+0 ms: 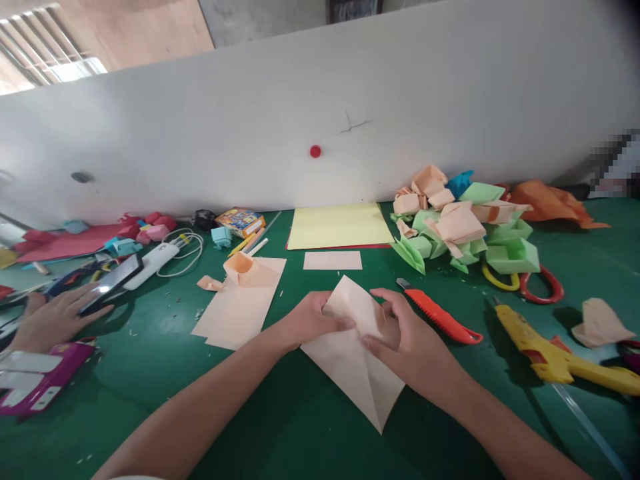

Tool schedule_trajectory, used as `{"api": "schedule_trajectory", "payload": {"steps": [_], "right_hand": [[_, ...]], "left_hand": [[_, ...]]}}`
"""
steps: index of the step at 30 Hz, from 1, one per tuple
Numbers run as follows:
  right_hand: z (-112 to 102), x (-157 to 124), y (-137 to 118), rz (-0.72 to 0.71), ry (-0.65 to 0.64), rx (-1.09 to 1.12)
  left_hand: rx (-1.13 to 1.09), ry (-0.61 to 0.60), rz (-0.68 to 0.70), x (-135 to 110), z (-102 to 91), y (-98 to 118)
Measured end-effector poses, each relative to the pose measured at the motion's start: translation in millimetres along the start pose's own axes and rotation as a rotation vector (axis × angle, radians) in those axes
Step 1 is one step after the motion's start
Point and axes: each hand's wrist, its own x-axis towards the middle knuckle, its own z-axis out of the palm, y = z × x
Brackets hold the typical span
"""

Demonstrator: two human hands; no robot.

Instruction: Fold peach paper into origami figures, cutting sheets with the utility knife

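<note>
A sheet of pale peach paper [367, 373] with crease lines is held between both hands above the green table. My left hand [316, 321] grips its left edge, thumb lying on top and fingers underneath. On the right edge, my right hand [400, 330] pinches the paper in the same way, its thumb near the sheet's middle. One corner points toward me and another away. To the right lies a red utility knife [443, 317]. Left of my hands, more peach sheets [245, 310] lie flat with a small folded paper box [241, 267] on them.
Yellow paper [340, 227] and a narrow peach strip [332, 261] lie ahead. Folded green and peach pieces [460, 227] are heaped at the back right, near red-handled scissors [543, 287] and a yellow glue gun [545, 347]. At left, another person's hand [60, 310] touches a phone [113, 283].
</note>
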Motion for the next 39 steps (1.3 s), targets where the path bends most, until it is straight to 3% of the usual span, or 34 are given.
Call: {"api": "schedule_trajectory", "payload": {"steps": [8,13,22,32,35,39], "right_hand": [[0.6,2.4,8.5,-0.042,0.095,0.002],[-0.3,7.5,9.8,-0.015,0.098,0.005],[-1.3,12.8,8.4,0.044,0.036,0.067],[-0.5,18.8,17.8,0.011,0.109,0.119],[-2.9,19.8,17.9,0.008,0.106,0.158],[-7.1,24.2,18.8,0.01,0.107,0.178]], "left_hand": [[0.183,-0.052,0.11,-4.1,-7.3,11.3],[0.133,-0.051,0.102,-0.9,-8.9,6.6],[0.064,0.204,0.14,8.6,-16.1,-1.0],[0.042,0.39,0.153,14.7,-30.2,-13.8],[0.057,0.353,0.132,10.1,-36.7,-12.9],[0.124,0.18,0.081,-3.8,-42.2,-3.5]]}}
